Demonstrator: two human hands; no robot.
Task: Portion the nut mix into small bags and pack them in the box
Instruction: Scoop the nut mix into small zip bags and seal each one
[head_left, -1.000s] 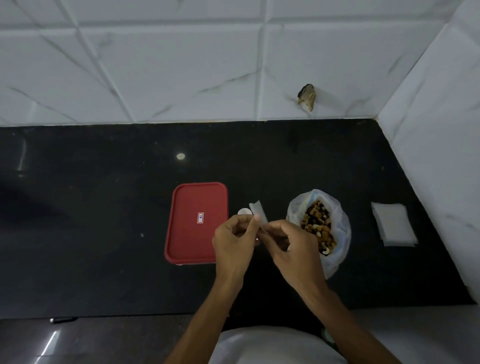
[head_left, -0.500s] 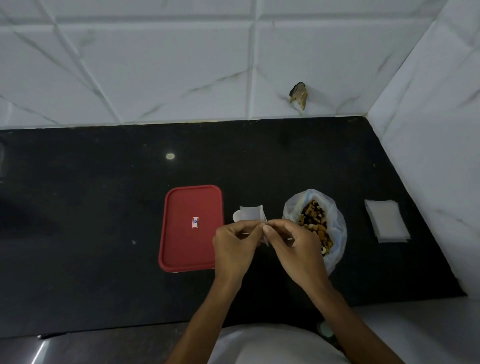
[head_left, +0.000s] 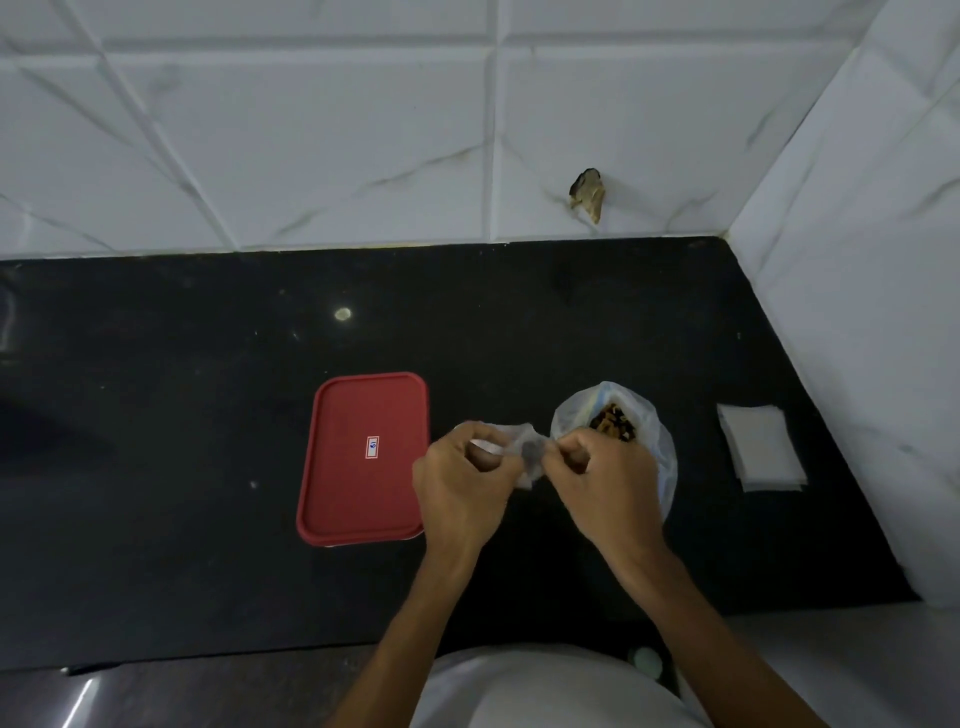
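A small clear bag (head_left: 527, 451) is stretched between my two hands above the black counter. My left hand (head_left: 464, 480) pinches its left edge and my right hand (head_left: 605, 483) pinches its right edge. The bag's mouth is pulled apart and looks blurred. Just behind my right hand stands the open plastic bag of nut mix (head_left: 618, 421), partly hidden by that hand. To the left lies the box with its red lid (head_left: 363, 457) shut. A white spoon-like piece (head_left: 485, 446) shows by my left fingers.
A stack of small flat clear bags (head_left: 761, 447) lies at the right, near the white tiled side wall (head_left: 872, 312). The tiled back wall (head_left: 363, 130) runs behind the black counter (head_left: 156, 415). The counter's front edge is close to my body.
My hands have drawn apart, pulling the small bag wider between them. The bag was folded and upright before; now it is spread sideways. The view has shifted slightly.
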